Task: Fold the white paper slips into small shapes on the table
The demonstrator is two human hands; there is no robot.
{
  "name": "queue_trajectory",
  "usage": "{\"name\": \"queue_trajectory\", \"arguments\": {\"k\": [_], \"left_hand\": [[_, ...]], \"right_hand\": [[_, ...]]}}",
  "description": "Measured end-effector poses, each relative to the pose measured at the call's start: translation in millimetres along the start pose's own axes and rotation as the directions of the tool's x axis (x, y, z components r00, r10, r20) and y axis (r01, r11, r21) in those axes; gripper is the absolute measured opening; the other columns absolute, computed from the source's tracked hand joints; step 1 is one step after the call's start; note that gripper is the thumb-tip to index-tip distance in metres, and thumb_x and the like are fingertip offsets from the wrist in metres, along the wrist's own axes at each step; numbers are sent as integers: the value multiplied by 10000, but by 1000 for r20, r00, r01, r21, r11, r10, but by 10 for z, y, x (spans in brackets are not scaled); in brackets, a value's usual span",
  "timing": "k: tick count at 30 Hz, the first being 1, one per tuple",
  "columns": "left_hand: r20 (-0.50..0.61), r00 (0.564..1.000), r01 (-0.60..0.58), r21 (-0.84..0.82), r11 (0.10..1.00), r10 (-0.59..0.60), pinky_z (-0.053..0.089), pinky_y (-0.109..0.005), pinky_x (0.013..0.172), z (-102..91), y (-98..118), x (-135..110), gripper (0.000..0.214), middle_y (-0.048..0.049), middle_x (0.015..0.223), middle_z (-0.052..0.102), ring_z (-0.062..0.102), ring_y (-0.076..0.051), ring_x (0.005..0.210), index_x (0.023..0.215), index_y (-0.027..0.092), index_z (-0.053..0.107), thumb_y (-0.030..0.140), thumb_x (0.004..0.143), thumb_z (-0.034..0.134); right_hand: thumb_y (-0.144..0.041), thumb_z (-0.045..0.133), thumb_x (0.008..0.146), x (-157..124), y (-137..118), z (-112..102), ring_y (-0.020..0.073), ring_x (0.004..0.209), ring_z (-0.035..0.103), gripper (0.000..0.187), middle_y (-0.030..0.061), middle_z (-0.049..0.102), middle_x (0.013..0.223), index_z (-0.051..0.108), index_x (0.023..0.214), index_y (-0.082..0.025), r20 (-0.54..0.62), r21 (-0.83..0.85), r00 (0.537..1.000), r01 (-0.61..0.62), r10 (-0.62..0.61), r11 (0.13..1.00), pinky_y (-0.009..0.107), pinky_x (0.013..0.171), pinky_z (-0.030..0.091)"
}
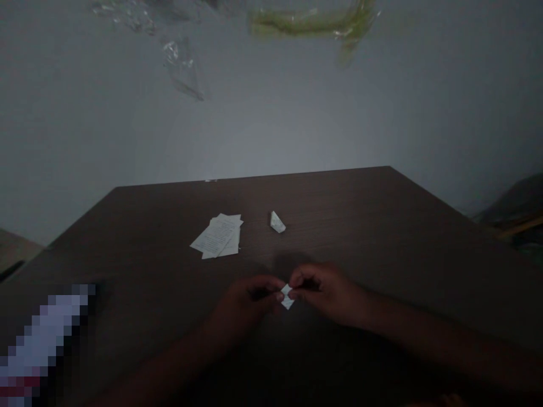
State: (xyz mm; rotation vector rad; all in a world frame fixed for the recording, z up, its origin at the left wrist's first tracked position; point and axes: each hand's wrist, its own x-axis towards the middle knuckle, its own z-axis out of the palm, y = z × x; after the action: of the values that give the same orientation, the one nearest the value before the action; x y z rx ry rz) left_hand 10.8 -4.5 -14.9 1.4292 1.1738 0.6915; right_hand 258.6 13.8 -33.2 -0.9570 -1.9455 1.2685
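Note:
Between my two hands is a small piece of folded white paper, held up near the front of the table. My left hand pinches its left side between thumb and fingers. On the opposite side, my right hand pinches it with thumb and forefinger. The fingertips cover part of the paper, so its full shape is hidden. Beyond the hands lies a small folded paper piece with an angular shape. To its left, several printed paper sheets overlap in a loose pile.
The dark brown wooden table meets a grey wall at its far edge. A blurred-out, pixelated object lies at the left front. Clear and yellowish tape is stuck on the wall. Dark items stand beyond the table's right side.

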Motion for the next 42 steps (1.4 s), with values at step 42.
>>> {"name": "queue_trajectory", "arguments": {"k": [42], "left_hand": [[265, 879, -411, 842, 349, 397, 447, -403, 1007, -189, -128, -89, 341, -3, 1225, 823, 729, -257, 1138, 1118, 251, 838, -22, 1004, 669]], "right_hand": [[-244, 714, 1142, -29, -202, -103, 292, 1212, 637, 188, 124, 783, 1278, 864, 1239, -185, 354, -636, 910, 402, -214, 659, 471, 1129, 523]]}}
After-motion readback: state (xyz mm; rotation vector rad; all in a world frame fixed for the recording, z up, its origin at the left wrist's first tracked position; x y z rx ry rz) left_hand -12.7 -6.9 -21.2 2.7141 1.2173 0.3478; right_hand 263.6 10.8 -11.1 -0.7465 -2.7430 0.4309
